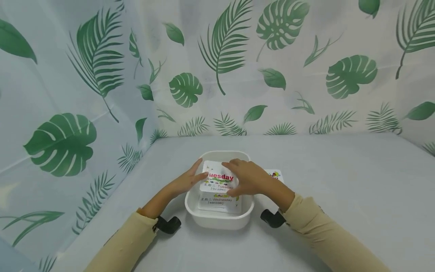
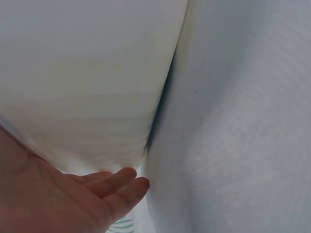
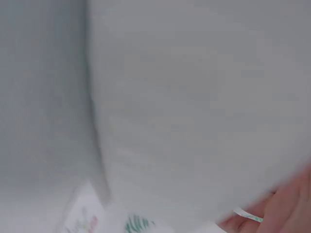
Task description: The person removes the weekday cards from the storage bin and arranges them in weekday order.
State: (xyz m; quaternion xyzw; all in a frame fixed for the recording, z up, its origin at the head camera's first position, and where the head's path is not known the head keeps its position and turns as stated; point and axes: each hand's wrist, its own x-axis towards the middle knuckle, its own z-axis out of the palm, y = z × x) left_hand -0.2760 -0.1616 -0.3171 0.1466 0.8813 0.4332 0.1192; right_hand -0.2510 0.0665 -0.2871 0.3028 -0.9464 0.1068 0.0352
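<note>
My left hand point(image 1: 183, 183) is at the left side of the white tub point(image 1: 220, 223): the fingers lie nearly straight along its outer wall, and the thumb reaches over the rim to the left edge of the Tuesday card point(image 1: 217, 183). It is relaxed and seems to grip nothing. My right hand point(image 1: 249, 176) arches over the right part of this card, thumb and fingers widely apart; whether it truly holds the card, I cannot tell. The Tuesday card is in the tub, overlapping the Wednesday card point(image 1: 210, 207).

I think the cards could slide and fan out, if my right thumb pushes the lower edge unevenly. If my left fingers press the wall too strongly, the tub may shift on the desk point(image 1: 340, 181). My right forearm also covers part of another card point(image 1: 276, 176) beside the tub, so I might sweep it away when careless.
</note>
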